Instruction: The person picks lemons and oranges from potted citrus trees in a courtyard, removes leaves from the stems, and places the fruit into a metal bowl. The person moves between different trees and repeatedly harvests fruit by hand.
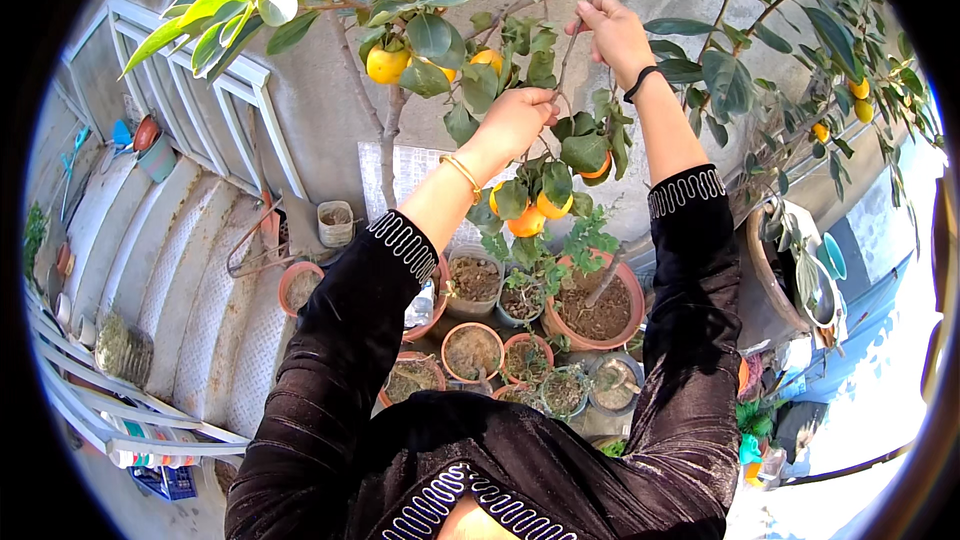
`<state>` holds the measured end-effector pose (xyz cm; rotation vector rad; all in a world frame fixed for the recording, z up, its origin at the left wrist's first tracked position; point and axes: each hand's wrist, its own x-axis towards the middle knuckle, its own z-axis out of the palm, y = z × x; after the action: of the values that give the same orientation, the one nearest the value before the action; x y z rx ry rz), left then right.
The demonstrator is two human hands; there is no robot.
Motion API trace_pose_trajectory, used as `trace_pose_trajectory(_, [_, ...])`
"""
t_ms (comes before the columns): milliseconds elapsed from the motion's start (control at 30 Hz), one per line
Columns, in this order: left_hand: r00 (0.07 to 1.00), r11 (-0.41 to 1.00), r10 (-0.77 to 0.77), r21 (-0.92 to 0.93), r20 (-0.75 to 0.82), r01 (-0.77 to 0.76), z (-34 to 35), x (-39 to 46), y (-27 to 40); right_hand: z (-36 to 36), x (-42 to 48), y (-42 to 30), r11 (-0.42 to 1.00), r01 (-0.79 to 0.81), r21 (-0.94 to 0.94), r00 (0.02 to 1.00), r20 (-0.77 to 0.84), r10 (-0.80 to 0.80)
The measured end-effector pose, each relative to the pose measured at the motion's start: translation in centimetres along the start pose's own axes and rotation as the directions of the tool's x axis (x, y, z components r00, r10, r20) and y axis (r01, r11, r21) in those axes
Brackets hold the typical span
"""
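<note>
Both arms reach up to a thin branch (568,62) of a persimmon tree. My left hand (514,120) pinches its lower part between thumb and fingers. Higher up and to the right, my right hand (613,36) grips the same branch. Below my hands hangs a cluster of orange persimmons (526,221) among dark green leaves (585,154). Another persimmon (388,64) hangs on a branch at the upper left, with more fruit partly behind leaves beside it.
Several potted plants (472,352) stand on the ground below, including a large terracotta pot (636,315). Metal steps (180,270) descend at the left beside a wall. More fruiting branches (821,132) spread at the right, above a large vessel (761,270).
</note>
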<state>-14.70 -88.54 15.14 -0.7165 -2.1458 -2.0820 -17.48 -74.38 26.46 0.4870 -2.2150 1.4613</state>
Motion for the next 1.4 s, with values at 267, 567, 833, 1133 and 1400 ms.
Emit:
trace_pose_trajectory(267, [0.691,0.745,0.632,0.520,-0.351,-0.417,-0.4,-5.4,2.2,-0.4,0.3,1.3,0.996,0.018,-0.085,0.999,-0.048,-0.023])
trace_pose_trajectory(567, [0.818,0.849,0.431,0.477,-0.380,-0.225,-2.9,-2.2,-1.4,-0.1,1.2,2.3,0.990,0.099,-0.098,0.990,-0.088,-0.108])
trace_pose_trajectory(833, [0.840,0.848,0.430,0.466,-0.330,-0.251,-3.4,-2.3,-2.6,0.3,0.3,1.4,1.000,0.015,0.011,0.998,-0.066,-0.014])
trace_pose_trajectory(1133, [0.867,0.958,0.247,0.246,-0.433,-0.151,-2.8,-6.4,-9.7,0.5,0.0,0.9,0.999,-0.002,0.051,0.998,-0.057,0.005])
trace_pose_trajectory(1400, [0.998,0.995,0.054,0.079,-0.013,-0.053,-0.9,-7.4,-8.9,0.0,-0.3,1.1,1.000,-0.022,-0.012,0.998,-0.064,0.021])
